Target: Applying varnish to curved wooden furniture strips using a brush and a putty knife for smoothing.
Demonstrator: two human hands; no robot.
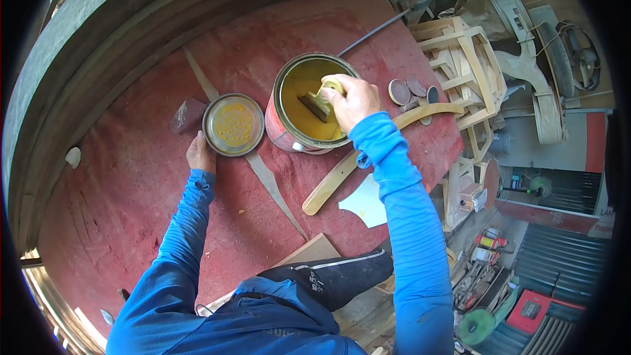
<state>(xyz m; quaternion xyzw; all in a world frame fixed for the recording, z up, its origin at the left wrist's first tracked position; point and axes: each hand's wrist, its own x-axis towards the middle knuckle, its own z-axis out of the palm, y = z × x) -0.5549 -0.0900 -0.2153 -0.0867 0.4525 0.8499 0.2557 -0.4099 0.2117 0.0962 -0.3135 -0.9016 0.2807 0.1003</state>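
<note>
My right hand (pixel 358 100) is closed round the pale handle of a putty knife (pixel 318 106), its broad blade tilted down inside the open can. This large can (pixel 281 133) has a red outside and a metal rim, with yellow paste (pixel 303 92) inside and smeared on its wall. To its left, my left hand (pixel 201 154) grips the near edge of a round metal lid (pixel 211 125). Yellow blotches cover the lid's upturned face. My left fingertips are partly hidden beneath the lid.
Red cloth (pixel 230 213) covers the table. Near the can lie a curved wooden piece (pixel 328 189), a white cut-out sheet (pixel 369 202), several round sanding discs (pixel 399 91) and a dark reddish block (pixel 188 116). Wooden frames (pixel 470 59) stand at the right edge; a curved beam (pixel 144 26) spans the far side.
</note>
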